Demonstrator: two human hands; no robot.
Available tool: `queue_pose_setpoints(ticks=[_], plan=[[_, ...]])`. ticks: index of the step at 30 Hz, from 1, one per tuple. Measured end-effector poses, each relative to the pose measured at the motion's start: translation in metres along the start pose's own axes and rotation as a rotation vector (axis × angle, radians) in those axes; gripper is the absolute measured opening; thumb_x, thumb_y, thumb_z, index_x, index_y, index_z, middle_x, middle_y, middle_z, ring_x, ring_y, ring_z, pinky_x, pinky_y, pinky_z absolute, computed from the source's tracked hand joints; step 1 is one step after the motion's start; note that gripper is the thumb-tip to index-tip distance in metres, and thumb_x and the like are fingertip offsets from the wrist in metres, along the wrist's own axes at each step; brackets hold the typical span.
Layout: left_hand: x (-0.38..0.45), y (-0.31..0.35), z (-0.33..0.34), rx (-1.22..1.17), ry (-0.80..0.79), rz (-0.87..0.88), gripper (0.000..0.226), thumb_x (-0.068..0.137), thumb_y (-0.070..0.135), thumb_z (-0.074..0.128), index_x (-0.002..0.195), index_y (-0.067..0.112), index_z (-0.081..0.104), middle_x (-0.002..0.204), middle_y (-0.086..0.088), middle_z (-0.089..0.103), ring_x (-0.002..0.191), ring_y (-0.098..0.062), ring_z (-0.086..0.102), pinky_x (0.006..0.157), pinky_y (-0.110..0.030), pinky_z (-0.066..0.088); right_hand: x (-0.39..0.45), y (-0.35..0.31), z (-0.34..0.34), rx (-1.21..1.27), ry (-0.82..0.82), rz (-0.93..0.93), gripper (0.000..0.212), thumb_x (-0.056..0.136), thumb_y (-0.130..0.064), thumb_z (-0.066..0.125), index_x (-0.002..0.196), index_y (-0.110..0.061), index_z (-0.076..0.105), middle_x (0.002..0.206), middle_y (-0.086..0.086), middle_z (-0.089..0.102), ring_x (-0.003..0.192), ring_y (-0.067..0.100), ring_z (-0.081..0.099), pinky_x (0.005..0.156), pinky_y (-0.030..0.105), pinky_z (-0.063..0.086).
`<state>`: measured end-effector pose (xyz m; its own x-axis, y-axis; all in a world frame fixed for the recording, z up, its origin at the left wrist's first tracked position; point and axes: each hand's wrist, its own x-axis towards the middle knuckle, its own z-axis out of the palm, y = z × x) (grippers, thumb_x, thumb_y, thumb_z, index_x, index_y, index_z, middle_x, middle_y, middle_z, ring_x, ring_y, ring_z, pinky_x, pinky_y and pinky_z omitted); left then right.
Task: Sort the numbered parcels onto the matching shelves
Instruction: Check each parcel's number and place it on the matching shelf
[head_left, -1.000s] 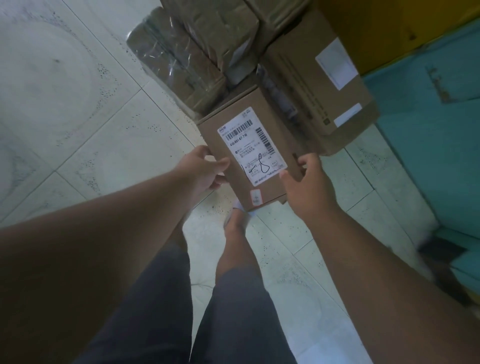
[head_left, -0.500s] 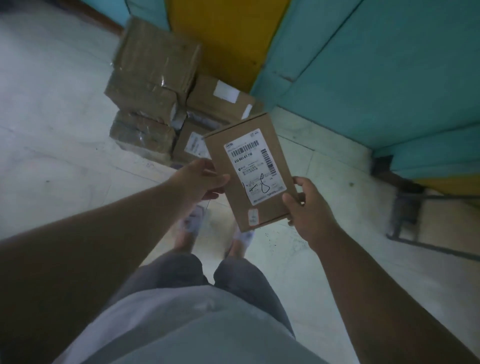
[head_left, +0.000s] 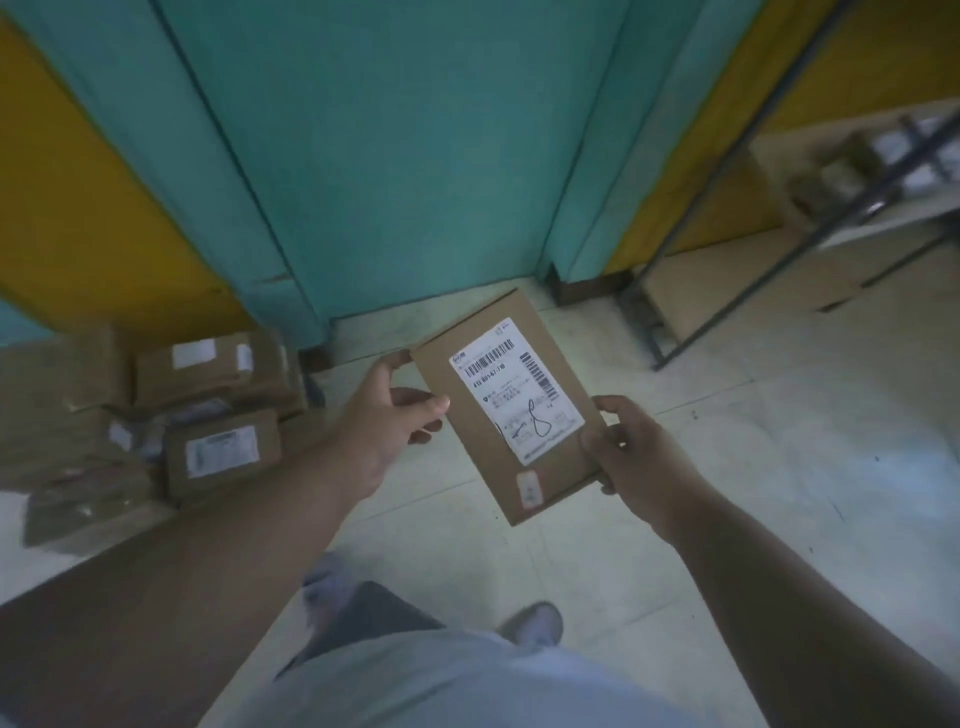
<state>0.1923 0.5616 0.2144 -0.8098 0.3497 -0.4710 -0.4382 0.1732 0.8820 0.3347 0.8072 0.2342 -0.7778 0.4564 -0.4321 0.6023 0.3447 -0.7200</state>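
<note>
Holding parcel (head_left: 506, 410), left hand (head_left: 387, 415) and right hand (head_left: 631, 449) gripping its edges; pile (head_left: 156, 410) on floor unsorted, shelf (head_left: 852, 208) ahead.

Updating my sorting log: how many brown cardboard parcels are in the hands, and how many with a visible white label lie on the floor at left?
Brown cardboard parcel held in both hands: 1
Labelled brown cardboard parcels on the floor: 2
Total: 3

Brown parcel (head_left: 511, 410), white barcoded label (head_left: 514, 387); teal wall (head_left: 395, 145).
</note>
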Motion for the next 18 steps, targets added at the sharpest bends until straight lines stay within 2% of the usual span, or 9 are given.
queue_pose_setpoints(ticks=[4,7,12,14,16,18], plan=[[0.001,0.004,0.123,0.047,-0.142,0.062,0.069,0.084,0.007,0.078,0.112,0.064,0.052,0.087,-0.006,0.077,0.072,-0.018,0.072,0.064,-0.027,0.056,-0.018,0.064,-0.099,0.016,0.135,0.054,0.026,0.079,-0.050,0.049,0.100,-0.063,0.050,0.086,-0.008,0.068,0.063,0.018,0.066,0.059,0.040,0.059],[0.007,0.011,0.189,0.097,-0.209,0.072,0.073,0.080,0.013,0.080,0.112,0.071,0.050,0.093,-0.010,0.077,0.079,-0.022,0.075,0.070,-0.030,0.059,-0.018,0.096,-0.151,0.008,0.199,0.106,0.025,0.084,-0.048,0.049,0.105,-0.061,0.048,0.086,-0.012,0.067,0.065,0.015,0.067,0.054,0.033,0.056],[0.048,0.024,0.270,0.205,-0.251,0.062,0.067,0.077,0.022,0.082,0.107,0.072,0.048,0.091,-0.003,0.078,0.078,-0.021,0.076,0.071,-0.034,0.060,0.003,0.133,-0.210,0.063,0.273,0.139,0.024,0.095,-0.038,0.056,0.112,-0.053,0.052,0.082,-0.019,0.066,0.065,0.004,0.065,0.047,0.017,0.046],[0.069,0.030,0.306,0.186,-0.282,0.045,0.066,0.076,0.021,0.082,0.100,0.074,0.050,0.090,-0.005,0.078,0.074,-0.019,0.075,0.066,-0.030,0.059,0.012,0.142,-0.236,0.070,0.304,0.120,0.027,0.094,-0.035,0.060,0.113,-0.051,0.052,0.081,-0.033,0.065,0.071,-0.006,0.064,0.047,0.008,0.042],[0.092,0.037,0.349,0.184,-0.355,0.014,0.067,0.078,0.014,0.082,0.095,0.073,0.053,0.089,-0.009,0.077,0.070,-0.019,0.073,0.064,-0.027,0.057,0.019,0.155,-0.266,0.073,0.336,0.140,0.030,0.093,-0.034,0.063,0.115,-0.051,0.051,0.081,-0.050,0.055,0.076,-0.020,0.057,0.049,0.004,0.040],[0.108,0.046,0.400,0.219,-0.439,-0.003,0.065,0.081,0.009,0.081,0.106,0.062,0.054,0.092,-0.012,0.075,0.071,-0.020,0.072,0.065,-0.030,0.057,0.019,0.170,-0.301,0.077,0.395,0.193,0.031,0.093,-0.034,0.064,0.115,-0.052,0.052,0.081,-0.053,0.053,0.076,-0.023,0.055,0.048,0.007,0.038]])
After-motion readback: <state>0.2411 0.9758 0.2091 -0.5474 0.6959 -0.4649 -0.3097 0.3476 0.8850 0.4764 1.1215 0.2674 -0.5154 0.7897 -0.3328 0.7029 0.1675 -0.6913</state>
